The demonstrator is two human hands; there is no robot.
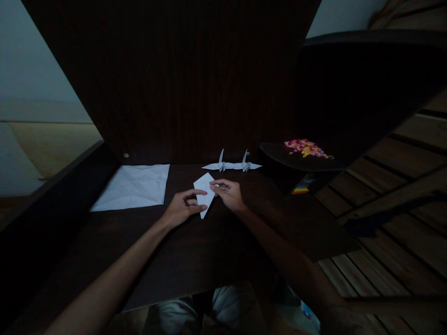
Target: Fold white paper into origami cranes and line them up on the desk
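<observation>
A white sheet of paper folded into a kite shape [206, 186] lies on the dark desk, its long point toward me. My left hand [183, 204] grips its left side, thumb near the lower point and fingers on the face. From the right, my right hand [227, 191] pinches the upper right edge between thumb and fingers. Just beyond stand two white folded paper cranes [221, 165] side by side, their wings spread in a line. The underside of the kite-shaped paper is hidden.
Flat creased white paper sheets [134, 186] lie at the left of the desk [167, 265]. A small raised shelf [275, 156] at the right bears a pile of pink, red and yellow bits [305, 148]. Dark panels rise behind and at the left. Wooden slats [401, 242] are at far right.
</observation>
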